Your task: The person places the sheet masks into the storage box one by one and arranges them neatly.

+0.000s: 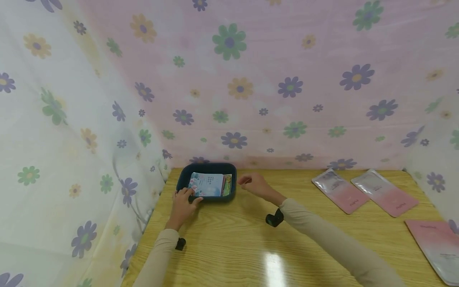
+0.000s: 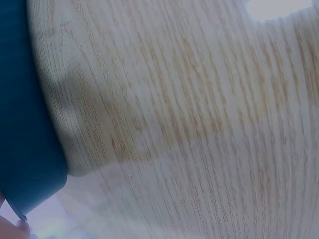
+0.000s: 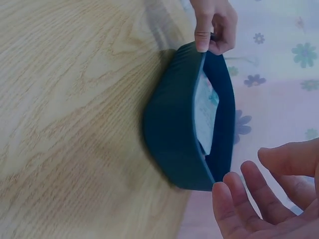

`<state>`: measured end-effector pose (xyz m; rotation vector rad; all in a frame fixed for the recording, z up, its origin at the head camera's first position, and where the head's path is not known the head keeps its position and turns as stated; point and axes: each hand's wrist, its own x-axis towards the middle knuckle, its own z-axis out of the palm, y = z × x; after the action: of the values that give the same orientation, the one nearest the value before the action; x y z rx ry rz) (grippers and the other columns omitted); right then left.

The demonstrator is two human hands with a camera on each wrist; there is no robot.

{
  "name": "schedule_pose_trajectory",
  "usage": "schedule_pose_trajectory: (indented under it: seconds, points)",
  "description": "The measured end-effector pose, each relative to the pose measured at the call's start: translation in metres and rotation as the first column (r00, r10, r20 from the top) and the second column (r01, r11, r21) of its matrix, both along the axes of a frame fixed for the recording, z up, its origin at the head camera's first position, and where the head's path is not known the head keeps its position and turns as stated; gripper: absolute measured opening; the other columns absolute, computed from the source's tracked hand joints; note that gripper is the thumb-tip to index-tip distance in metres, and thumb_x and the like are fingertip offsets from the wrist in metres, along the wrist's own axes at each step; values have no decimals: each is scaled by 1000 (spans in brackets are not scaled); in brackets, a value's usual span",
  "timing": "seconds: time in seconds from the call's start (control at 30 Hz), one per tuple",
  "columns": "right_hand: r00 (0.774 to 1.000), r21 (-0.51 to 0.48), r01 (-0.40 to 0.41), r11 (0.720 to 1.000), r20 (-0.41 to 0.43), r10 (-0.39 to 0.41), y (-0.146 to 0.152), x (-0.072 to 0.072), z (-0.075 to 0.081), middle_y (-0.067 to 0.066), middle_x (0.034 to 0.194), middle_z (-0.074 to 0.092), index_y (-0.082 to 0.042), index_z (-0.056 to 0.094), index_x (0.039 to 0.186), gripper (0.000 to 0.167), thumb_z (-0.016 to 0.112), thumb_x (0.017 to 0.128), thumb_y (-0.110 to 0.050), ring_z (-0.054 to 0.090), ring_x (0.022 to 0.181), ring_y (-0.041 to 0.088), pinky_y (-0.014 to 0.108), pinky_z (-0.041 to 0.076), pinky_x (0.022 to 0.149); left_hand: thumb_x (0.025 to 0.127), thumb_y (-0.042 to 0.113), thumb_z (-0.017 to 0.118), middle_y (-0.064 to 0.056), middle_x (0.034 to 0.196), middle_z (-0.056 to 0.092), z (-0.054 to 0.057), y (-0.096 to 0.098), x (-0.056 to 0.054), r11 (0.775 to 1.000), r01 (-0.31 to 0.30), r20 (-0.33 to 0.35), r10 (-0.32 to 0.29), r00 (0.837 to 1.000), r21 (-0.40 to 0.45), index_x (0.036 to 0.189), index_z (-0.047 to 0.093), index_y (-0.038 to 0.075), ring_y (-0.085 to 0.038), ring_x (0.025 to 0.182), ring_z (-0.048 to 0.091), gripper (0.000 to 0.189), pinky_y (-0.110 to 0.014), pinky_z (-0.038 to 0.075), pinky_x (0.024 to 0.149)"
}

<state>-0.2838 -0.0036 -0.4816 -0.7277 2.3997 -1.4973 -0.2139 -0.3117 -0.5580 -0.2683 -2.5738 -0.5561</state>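
A dark teal plastic basket (image 1: 206, 200) stands at the back left of the wooden table. My left hand (image 1: 181, 207) grips its near left corner; in the right wrist view the thumb lies outside the wall and the fingers reach over the rim. Inside lies a pale blue-and-white flat packet (image 1: 208, 185) with floral print. A green and yellow packet (image 1: 227, 185) shows beside its right edge. Just right of the basket hovers my right hand (image 1: 259, 186), its fingers loosely bent around nothing. In the left wrist view, the basket wall (image 2: 30, 124) fills the left side.
Two pink-and-silver flat pouches (image 1: 340, 191) (image 1: 385, 193) lie side by side at the back right of the table. Another pink-and-silver pouch (image 1: 435, 249) is at the right edge, partly cut off. Flower-printed cloth (image 1: 265, 79) hangs behind and at both sides.
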Motion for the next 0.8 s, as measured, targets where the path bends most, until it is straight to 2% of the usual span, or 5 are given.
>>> schedule_pose_trajectory:
  seconds: [0.23, 0.43, 0.8]
  points:
    - [997, -33, -70, 997, 26, 71, 19, 6, 16, 9, 101, 65, -3, 67, 102, 14, 62, 90, -6, 61, 89, 21, 33, 51, 72, 80, 28, 77, -9, 84, 52, 1, 1, 0, 1000, 2, 15, -2, 1000, -6, 83, 55, 7, -28, 77, 47, 31, -67, 28, 89]
    - [993, -75, -102, 992, 59, 106, 42, 14, 31, 13, 108, 61, -1, 62, 112, 21, 59, 93, -8, 60, 97, 27, 42, 51, 78, 80, 29, 77, -10, 85, 53, 3, 2, 1, 1000, -3, 29, 3, 1000, -5, 84, 56, 5, -29, 79, 49, 31, -69, 28, 89]
    - [993, -69, -65, 995, 98, 72, 90, 24, 43, 15, 115, 58, -2, 58, 119, 27, 59, 93, -9, 59, 100, 28, 36, 50, 75, 80, 30, 76, -4, 83, 50, 4, 1, 2, 1000, 2, 8, -2, 1000, -11, 82, 53, 11, -26, 76, 46, 30, -65, 29, 86]
